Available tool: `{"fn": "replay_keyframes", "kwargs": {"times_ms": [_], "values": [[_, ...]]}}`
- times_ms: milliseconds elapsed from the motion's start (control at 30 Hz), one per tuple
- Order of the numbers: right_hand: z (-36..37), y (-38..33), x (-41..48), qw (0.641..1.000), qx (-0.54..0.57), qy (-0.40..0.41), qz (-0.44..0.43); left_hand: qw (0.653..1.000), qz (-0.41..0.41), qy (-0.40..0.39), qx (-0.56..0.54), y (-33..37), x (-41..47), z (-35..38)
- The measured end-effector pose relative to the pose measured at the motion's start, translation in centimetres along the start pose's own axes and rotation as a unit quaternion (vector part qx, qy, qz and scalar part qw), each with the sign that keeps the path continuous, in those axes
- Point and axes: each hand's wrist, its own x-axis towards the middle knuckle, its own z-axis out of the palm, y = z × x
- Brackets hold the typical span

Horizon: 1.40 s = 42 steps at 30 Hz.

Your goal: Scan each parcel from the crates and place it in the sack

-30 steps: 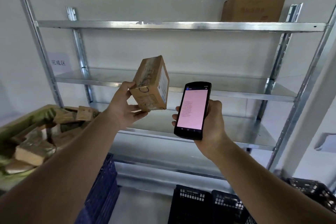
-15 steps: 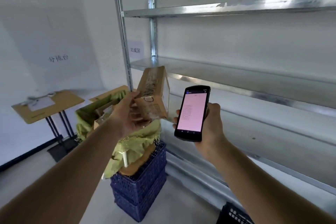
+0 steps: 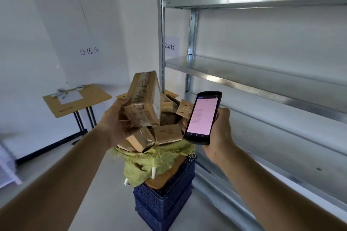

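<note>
The left hand holds a brown cardboard parcel tilted just above the mouth of the yellow-green woven sack, its fingers curled under the box and the thumb pressed on the near edge. Dark printed lettering runs along the parcel's taped side but is too smeared to read, and a white label shows on its right face. Right of the sack's mouth, the right hand is clasped round a black handheld scanner. Its screen glows pink, with a blue bar at the top and rows of text too small to make out. The sack is heaped with more cardboard parcels and rests on stacked blue crates. Behind the sack, a paper sign on the wall reads 完成区, beside the post of the galvanised metal shelving that runs off to the sack's right. Well left of the sack and farther back, black characters on the wall read 分拣台, above a small wooden counter carrying a white sheet.
</note>
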Motion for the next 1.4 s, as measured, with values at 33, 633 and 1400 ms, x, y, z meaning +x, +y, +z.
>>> {"fn": "replay_keyframes", "kwargs": {"times_ms": [33, 633, 1400], "values": [[1.2, 0.8, 1.2, 1.0, 0.004, 0.005, 0.001, 1.0, -0.004, -0.003, 0.007, 0.7, 1.5, -1.2], [17.7, 11.1, 17.6, 0.982, 0.012, 0.189, 0.018, 0.99, -0.099, -0.056, 0.085, 7.5, 27.1, -11.9], [21.5, 14.1, 38.8, 0.962, -0.025, 0.268, 0.038, 0.967, -0.181, -0.058, 0.169, 6.6, 57.7, -5.1]]}}
